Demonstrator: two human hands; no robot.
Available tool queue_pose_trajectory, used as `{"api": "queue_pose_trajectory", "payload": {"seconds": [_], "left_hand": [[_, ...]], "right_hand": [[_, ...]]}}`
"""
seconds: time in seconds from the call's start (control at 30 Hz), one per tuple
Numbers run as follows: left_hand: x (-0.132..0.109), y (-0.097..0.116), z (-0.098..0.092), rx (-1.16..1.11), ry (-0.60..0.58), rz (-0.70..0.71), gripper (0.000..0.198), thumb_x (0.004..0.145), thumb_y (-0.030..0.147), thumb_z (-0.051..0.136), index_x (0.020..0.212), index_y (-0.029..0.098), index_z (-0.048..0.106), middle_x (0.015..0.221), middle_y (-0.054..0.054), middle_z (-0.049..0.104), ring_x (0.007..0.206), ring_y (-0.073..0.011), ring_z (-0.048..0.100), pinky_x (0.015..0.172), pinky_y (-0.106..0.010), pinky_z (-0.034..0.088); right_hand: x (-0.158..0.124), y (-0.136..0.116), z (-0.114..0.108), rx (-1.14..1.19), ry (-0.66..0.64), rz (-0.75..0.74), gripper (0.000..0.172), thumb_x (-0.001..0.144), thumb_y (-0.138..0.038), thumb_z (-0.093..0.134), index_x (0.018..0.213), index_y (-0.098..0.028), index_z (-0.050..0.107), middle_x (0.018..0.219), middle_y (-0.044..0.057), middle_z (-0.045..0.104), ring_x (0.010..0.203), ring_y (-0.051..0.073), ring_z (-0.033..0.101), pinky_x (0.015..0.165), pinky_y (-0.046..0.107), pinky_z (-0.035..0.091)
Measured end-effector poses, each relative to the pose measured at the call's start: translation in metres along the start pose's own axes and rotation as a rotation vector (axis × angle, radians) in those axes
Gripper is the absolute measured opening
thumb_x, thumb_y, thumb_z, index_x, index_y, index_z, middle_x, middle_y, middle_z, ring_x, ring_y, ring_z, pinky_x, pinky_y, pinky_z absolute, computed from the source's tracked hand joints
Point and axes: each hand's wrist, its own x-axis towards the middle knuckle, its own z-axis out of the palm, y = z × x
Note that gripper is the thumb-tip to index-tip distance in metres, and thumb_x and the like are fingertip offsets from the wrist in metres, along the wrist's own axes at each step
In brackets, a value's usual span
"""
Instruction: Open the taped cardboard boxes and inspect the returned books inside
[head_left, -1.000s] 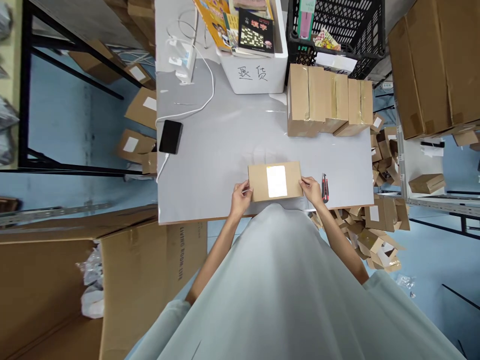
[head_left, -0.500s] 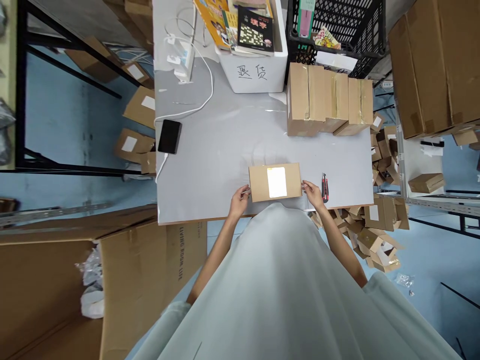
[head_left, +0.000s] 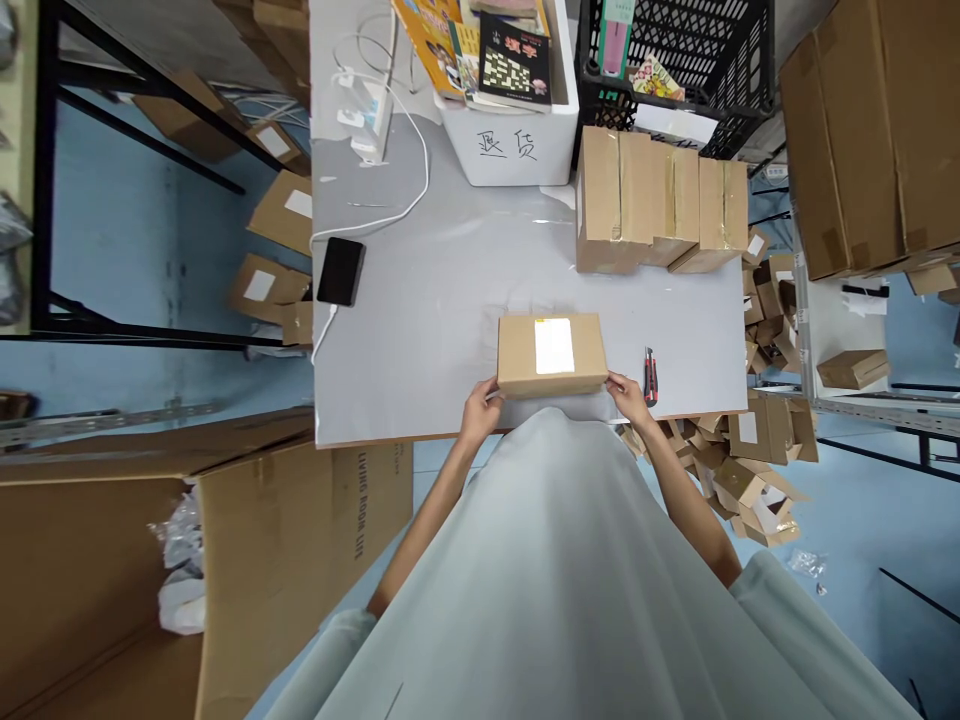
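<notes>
Near edge of table (head_left: 450,300): left hand (head_left: 480,410) and right hand (head_left: 628,395) each curl around a near corner of the small cardboard box (head_left: 517,358), one on either side. The grip looks symmetrical, probably to keep the box square and steady. The box sits at the near middle of the table, its white label (head_left: 554,346) facing up. I cannot tell whether its near edge is raised off the surface.

Just right of the right hand lies a box cutter (head_left: 649,375), likely kept within easy reach.

Floor, near left: a large open carton (head_left: 285,560) with crumpled plastic bags (head_left: 180,570) inside. Floor, right: a heap of small labelled boxes (head_left: 750,470).

Mid table, left: a black phone (head_left: 341,271) on a white cable.

Far right of table: a stack of taped cartons (head_left: 660,200), closed, contents hidden.

Far end: a white bin (head_left: 517,150) with handwriting on its wall, holding books upright. Beside it is a black crate (head_left: 675,50) with printed items inside.
</notes>
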Motion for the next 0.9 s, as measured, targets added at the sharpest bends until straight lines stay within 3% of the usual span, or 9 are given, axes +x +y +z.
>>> {"api": "queue_pose_trajectory", "payload": {"seconds": [0.17, 0.27, 0.47, 0.7, 0.9], "left_hand": [[0.005, 0.035, -0.012, -0.012, 0.068, 0.146, 0.048, 0.095, 0.040, 0.067, 0.136, 0.018, 0.077, 0.134, -0.013, 0.073, 0.125, -0.0287, 0.074, 0.113, -0.045, 0.062], [0.010, 0.044, -0.014, -0.001, 0.113, 0.175, 0.050, 0.099, 0.050, 0.068, 0.138, 0.020, 0.077, 0.136, -0.013, 0.074, 0.126, -0.0287, 0.074, 0.111, -0.044, 0.062], [0.021, 0.033, -0.003, -0.008, 0.152, 0.102, 0.049, 0.097, 0.055, 0.071, 0.130, 0.020, 0.080, 0.133, -0.015, 0.076, 0.117, -0.0289, 0.077, 0.109, -0.047, 0.062], [0.039, 0.036, 0.008, -0.028, 0.212, 0.159, 0.055, 0.102, 0.060, 0.067, 0.137, 0.018, 0.077, 0.136, -0.019, 0.075, 0.123, -0.0299, 0.075, 0.111, -0.047, 0.060], [0.041, 0.037, 0.009, -0.078, 0.183, 0.094, 0.057, 0.101, 0.062, 0.068, 0.137, 0.018, 0.075, 0.144, -0.019, 0.073, 0.132, -0.0308, 0.071, 0.116, -0.046, 0.057]], "right_hand": [[0.010, -0.028, -0.011, 0.046, 0.059, -0.108, 0.058, 0.094, -0.057, 0.074, 0.138, -0.020, 0.082, 0.135, 0.015, 0.079, 0.122, 0.031, 0.077, 0.116, 0.050, 0.061], [0.018, -0.040, -0.010, 0.031, 0.100, -0.128, 0.058, 0.096, -0.061, 0.073, 0.135, -0.019, 0.083, 0.132, 0.015, 0.080, 0.121, 0.031, 0.078, 0.116, 0.049, 0.060], [0.029, -0.037, 0.008, -0.039, 0.143, -0.091, 0.051, 0.099, -0.058, 0.068, 0.129, -0.020, 0.085, 0.132, 0.016, 0.081, 0.117, 0.030, 0.079, 0.113, 0.049, 0.060], [0.053, -0.039, 0.019, -0.087, 0.224, -0.088, 0.059, 0.103, -0.064, 0.060, 0.130, -0.017, 0.082, 0.138, 0.019, 0.080, 0.126, 0.032, 0.075, 0.112, 0.045, 0.059], [0.053, -0.038, 0.015, 0.015, 0.124, 0.014, 0.069, 0.097, -0.076, 0.061, 0.125, -0.017, 0.082, 0.126, 0.014, 0.084, 0.114, 0.030, 0.078, 0.100, 0.044, 0.066]]}}
